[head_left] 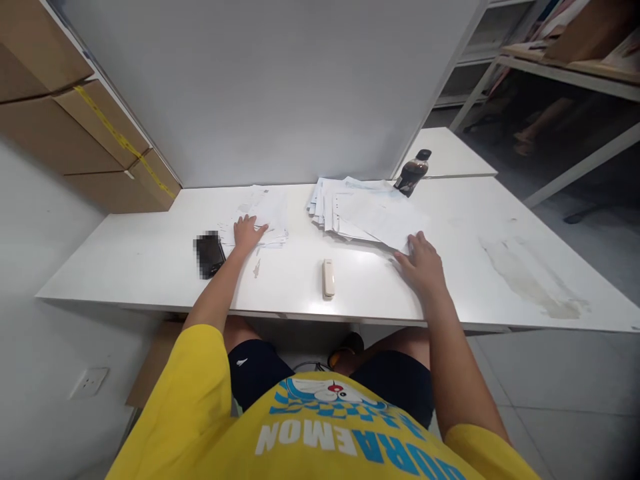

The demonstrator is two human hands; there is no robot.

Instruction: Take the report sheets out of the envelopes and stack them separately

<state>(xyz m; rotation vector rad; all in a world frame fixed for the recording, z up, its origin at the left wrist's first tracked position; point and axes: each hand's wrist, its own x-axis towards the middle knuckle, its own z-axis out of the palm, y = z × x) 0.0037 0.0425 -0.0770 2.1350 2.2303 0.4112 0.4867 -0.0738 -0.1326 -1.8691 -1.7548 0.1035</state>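
Observation:
My left hand [247,233] rests flat with its fingers spread on the left papers [270,210], a low, loosely squared pile. On the right lies a thicker, uneven stack of papers [345,187]. My right hand [423,263] has the near right corner of the top sheet of paper [383,217] between thumb and fingers. That sheet sits askew over the stack, its corner at the hand. A cream stapler [328,279] lies on the table between my forearms, touched by neither hand.
A black object [213,255], partly pixelated, lies beside my left wrist on the white table [300,293]. Behind the right stack stands a dark drink bottle [413,173]. A grey panel [300,87] closes off the back; cardboard boxes [100,133] are stacked at left.

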